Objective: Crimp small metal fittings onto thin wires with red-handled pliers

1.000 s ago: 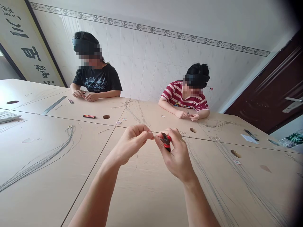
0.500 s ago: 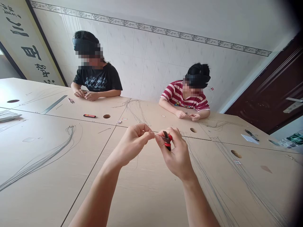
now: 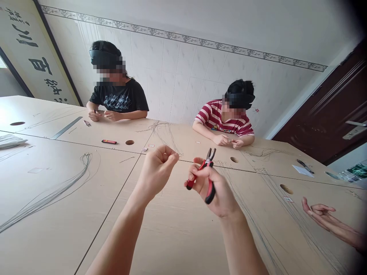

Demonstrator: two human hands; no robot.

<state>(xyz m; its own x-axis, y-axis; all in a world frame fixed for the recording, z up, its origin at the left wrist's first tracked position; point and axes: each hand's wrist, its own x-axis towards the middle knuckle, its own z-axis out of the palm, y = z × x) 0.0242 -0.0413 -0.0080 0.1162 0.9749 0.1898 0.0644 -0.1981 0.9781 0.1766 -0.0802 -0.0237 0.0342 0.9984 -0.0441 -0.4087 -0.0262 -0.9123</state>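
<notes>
My left hand (image 3: 159,172) is closed in a pinch, thumb against forefinger. A fine wire seems to run from it, its thin tail hanging faintly below the palm; a tiny bit at the fingertips is too small to name. My right hand (image 3: 218,187) grips a pair of pliers (image 3: 210,164) with red and black handles. Their metal jaws point up and stand apart, with nothing between them. A gap separates the pliers from my left hand. Beyond my hands, a bundle of thin wires (image 3: 169,135) lies on the table.
Wire bundles lie left (image 3: 65,183) and right (image 3: 252,214) on the table (image 3: 137,244). Two people sit opposite, hands on the tabletop. Another person's hand (image 3: 327,219) reaches in from the right. A steel ruler (image 3: 67,128), a red-black box cutter (image 3: 109,141) and round table holes (image 3: 130,142) are farther off.
My right hand has drawn the pliers away from my left fingertips and turned them upward, handles spread. My left hand has shifted slightly left. Another person's hand has appeared at the right.
</notes>
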